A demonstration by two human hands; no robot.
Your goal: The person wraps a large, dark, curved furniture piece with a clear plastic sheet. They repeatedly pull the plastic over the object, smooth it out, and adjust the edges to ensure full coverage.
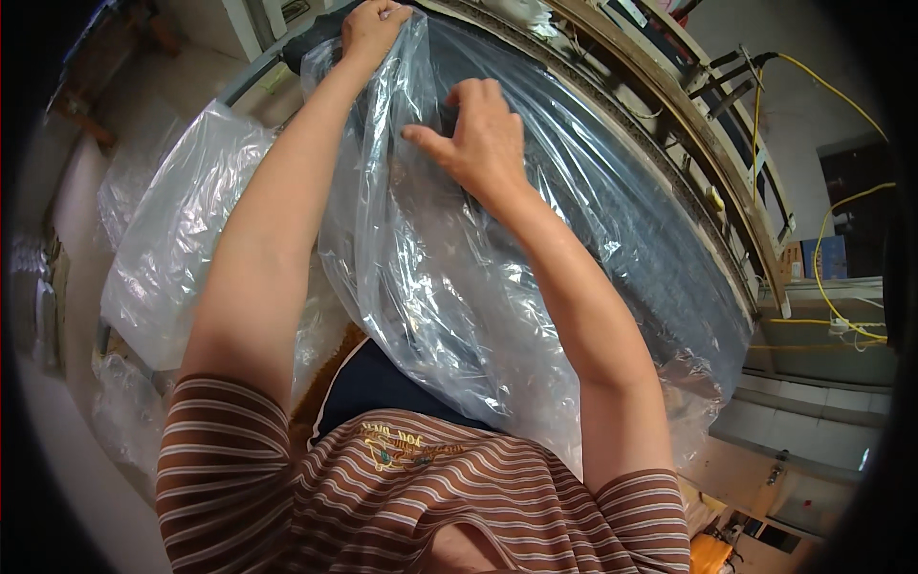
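A large clear plastic bag (497, 287) covers a long dark panel that runs from the top centre to the lower right. My left hand (371, 27) grips the bag's upper edge at the far end of the panel. My right hand (478, 134) lies on top of the plastic a little nearer to me, fingers curled and pinching a fold of the film. Both forearms reach up from my striped brown shirt at the bottom.
More clear plastic bags (177, 230) lie heaped at the left. A wooden frame (688, 124) runs along the panel's right side. Yellow cables (832, 230) hang at the right by a pale wall and a ledge.
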